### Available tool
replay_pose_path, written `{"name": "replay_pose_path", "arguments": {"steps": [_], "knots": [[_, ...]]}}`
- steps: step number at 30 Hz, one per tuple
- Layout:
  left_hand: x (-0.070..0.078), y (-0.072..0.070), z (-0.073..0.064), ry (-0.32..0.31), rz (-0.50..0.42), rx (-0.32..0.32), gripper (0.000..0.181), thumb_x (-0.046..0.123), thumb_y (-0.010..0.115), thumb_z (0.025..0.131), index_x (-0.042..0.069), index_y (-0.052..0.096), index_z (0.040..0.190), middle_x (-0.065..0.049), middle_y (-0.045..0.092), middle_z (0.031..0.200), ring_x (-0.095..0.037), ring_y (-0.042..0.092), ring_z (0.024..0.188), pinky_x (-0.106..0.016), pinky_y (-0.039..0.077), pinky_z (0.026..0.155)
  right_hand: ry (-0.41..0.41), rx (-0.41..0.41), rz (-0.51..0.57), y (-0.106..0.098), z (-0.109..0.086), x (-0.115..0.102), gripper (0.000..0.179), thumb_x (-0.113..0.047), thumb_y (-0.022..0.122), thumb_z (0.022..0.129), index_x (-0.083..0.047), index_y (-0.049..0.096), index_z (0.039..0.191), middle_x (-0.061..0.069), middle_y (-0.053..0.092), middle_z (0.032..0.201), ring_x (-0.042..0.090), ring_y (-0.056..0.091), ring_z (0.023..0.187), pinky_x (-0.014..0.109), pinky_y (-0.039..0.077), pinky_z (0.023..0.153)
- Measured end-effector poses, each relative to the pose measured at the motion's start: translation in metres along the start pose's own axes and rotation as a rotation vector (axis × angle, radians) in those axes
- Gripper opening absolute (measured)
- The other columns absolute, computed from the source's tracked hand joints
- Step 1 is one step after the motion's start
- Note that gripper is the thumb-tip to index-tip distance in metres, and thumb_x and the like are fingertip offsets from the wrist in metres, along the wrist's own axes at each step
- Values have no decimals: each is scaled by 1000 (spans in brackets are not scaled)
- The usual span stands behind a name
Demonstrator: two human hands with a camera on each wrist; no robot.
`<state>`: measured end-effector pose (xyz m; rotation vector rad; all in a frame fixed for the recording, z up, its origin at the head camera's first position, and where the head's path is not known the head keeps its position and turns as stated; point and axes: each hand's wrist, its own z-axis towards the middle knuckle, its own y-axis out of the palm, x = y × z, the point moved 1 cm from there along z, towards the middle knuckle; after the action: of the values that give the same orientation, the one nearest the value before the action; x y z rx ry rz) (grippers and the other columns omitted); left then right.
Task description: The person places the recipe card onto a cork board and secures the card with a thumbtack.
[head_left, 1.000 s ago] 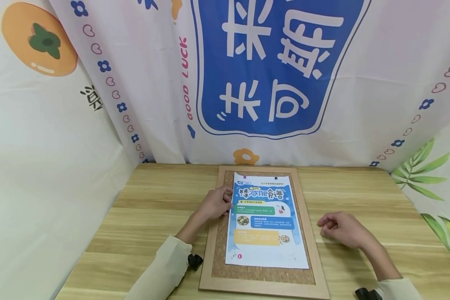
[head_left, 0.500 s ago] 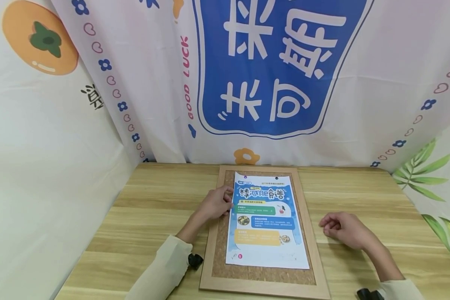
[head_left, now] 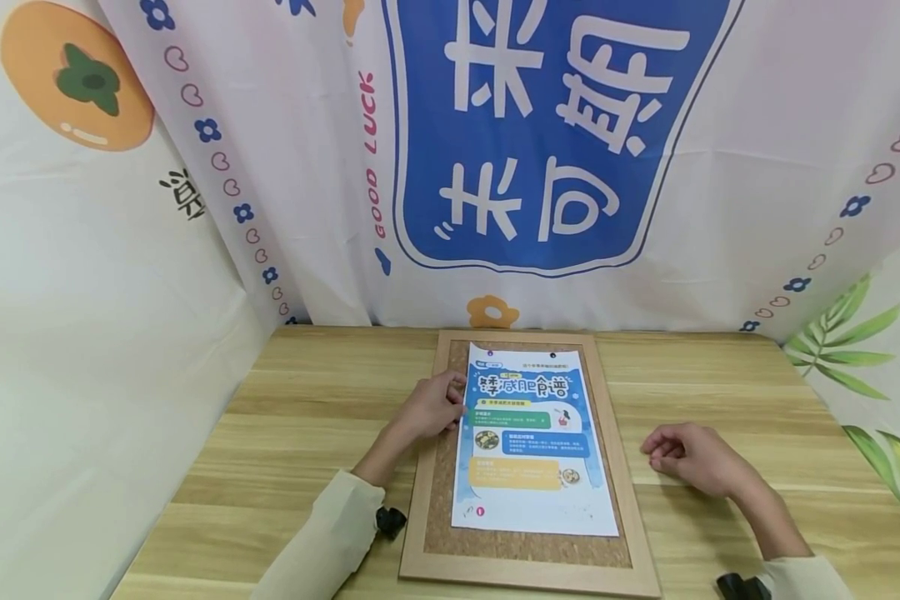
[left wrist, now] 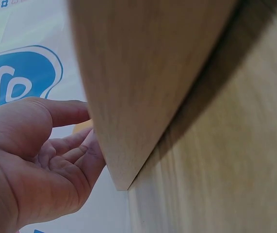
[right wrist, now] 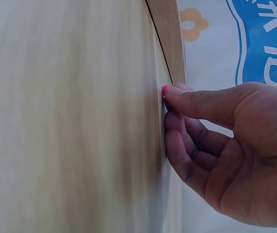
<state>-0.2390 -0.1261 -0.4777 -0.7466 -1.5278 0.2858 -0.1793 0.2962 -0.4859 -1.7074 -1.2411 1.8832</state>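
A printed poster sheet (head_left: pixel 532 512) lies on a wood-framed cork board (head_left: pixel 525 575). Two small pins, a purple pin (head_left: pixel 491 353) and a black pin (head_left: pixel 553 356), sit at its top corners. My left hand (head_left: pixel 431 406) rests at the poster's left edge, over the board's frame; in the left wrist view its thumb and fingers reach past the frame's side, and the fingertips are partly hidden. To the right of the board, low over the table, my right hand (head_left: pixel 696 457) pinches a small pink push pin (right wrist: pixel 165 90) between thumb and fingertip; only its pink head shows.
The wooden table (head_left: pixel 307 392) extends on both sides of the board. A printed white curtain (head_left: pixel 330 208) hangs along the table's back edge. White cloth walls (head_left: pixel 82 375) rise at the sides. Dark wrist cameras (head_left: pixel 390 523) sit on both sleeves.
My right hand has drifted slightly to the right, away from the board. The left hand, poster and board stay in place.
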Motion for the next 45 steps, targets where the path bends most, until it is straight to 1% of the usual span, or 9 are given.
{"name": "replay_pose_path", "arguments": {"steps": [3,8,15,19,22,26,31,38,45], "knots": [[0,0,0,1,1,0,46,-2,69,101,-3,56,145,-12,70,100,-16,67,68,-26,58,59,-26,-9,15,-1,-1,2,8,-3,78,94,-5,76,102,-1,73,91,3,64,82,22,57,72],[-2,1,0,3,4,0,46,-2,69,101,-2,56,145,-12,70,99,-15,67,67,-25,57,58,-41,-35,57,-1,-2,5,8,-4,77,95,-5,76,103,-1,73,92,2,65,82,22,58,74],[-1,0,-1,-8,3,-6,45,-1,69,101,-1,56,145,-12,70,100,-15,67,68,-26,58,60,-60,-65,128,1,-3,-1,10,-7,75,97,-5,76,107,3,74,98,2,65,87,22,59,78],[0,0,-1,-10,-2,-3,45,-1,69,101,-1,56,145,-12,70,101,-16,67,69,-26,58,61,-114,-99,161,1,-3,-6,13,-7,74,98,-4,75,110,4,74,99,4,66,88,22,59,78],[0,0,-1,-7,0,1,46,-1,69,101,-1,56,145,-12,70,101,-16,67,69,-26,59,61,-179,-124,184,1,-2,-11,14,-5,73,97,-3,75,111,4,75,97,7,68,87,23,59,77],[0,0,0,-4,4,4,46,-1,69,101,-1,56,145,-12,70,101,-15,67,69,-26,58,60,-230,-152,203,2,-3,-16,13,-6,73,98,-4,75,111,4,75,97,7,68,86,23,60,76],[0,0,-1,1,5,4,46,-2,69,101,-2,56,145,-12,70,100,-15,66,67,-26,58,60,-238,-178,227,4,-5,-22,11,-8,73,99,-6,75,110,4,75,97,7,68,87,23,60,77],[0,1,0,-3,5,6,46,-2,68,101,-2,56,145,-12,70,100,-15,66,67,-25,57,59,-212,-218,242,7,-5,-32,9,-13,74,100,-10,75,108,1,74,97,7,67,88,23,58,77],[0,1,1,-1,6,8,45,-2,69,101,-1,57,144,-12,70,100,-15,66,67,-25,57,59,-242,-247,276,13,-5,-42,8,-11,73,101,-8,74,108,2,73,97,6,66,88,23,59,78]]}}
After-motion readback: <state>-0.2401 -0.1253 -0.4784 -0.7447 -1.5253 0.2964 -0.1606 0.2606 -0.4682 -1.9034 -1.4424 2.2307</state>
